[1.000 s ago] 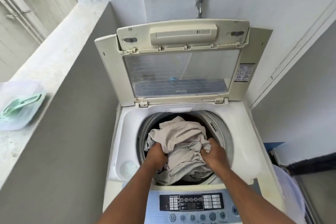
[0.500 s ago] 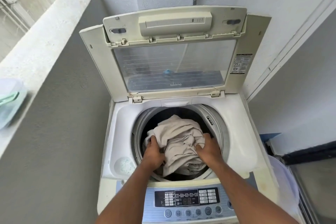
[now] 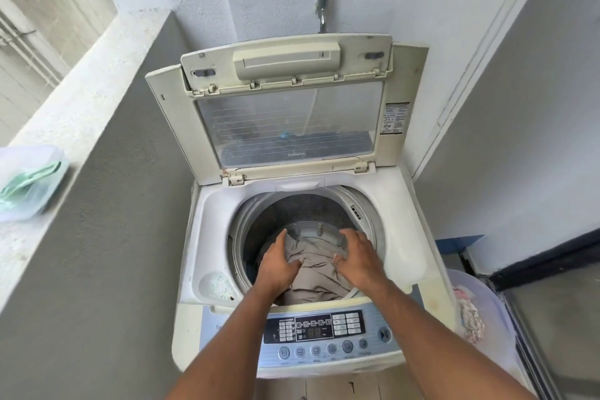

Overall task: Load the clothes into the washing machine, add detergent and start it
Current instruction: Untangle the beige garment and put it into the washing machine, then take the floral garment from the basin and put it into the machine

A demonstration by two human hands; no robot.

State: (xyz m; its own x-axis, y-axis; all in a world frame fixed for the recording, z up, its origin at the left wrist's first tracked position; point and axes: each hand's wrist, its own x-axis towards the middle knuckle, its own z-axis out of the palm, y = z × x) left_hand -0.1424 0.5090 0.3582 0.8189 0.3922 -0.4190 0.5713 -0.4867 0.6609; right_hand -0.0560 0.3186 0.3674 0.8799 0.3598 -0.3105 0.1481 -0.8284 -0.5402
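A white top-loading washing machine point(image 3: 399, 214) stands with its lid point(image 3: 285, 107) folded up against the wall. Beige clothes point(image 3: 316, 274) lie low inside the drum point(image 3: 292, 208). My left hand point(image 3: 279, 265) is over the left side of the pile, palm down, fingers spread. My right hand point(image 3: 357, 258) hovers over the right side, also with its fingers apart. Neither hand grips the fabric. The control panel point(image 3: 324, 331) is under my forearms. A small round pocket point(image 3: 217, 286) in the front left corner holds pale granules.
A clear plastic box with a green scoop point(image 3: 31, 182) sits on the white ledge point(image 3: 81, 97) at left. A translucent basket point(image 3: 477, 308) with patterned cloth stands right of the machine. A tap point(image 3: 323, 10) sticks out of the wall above the lid.
The beige bundle, held in both hands above the drum's rim before, has dropped down into the drum. Both hands have let go and opened their fingers.
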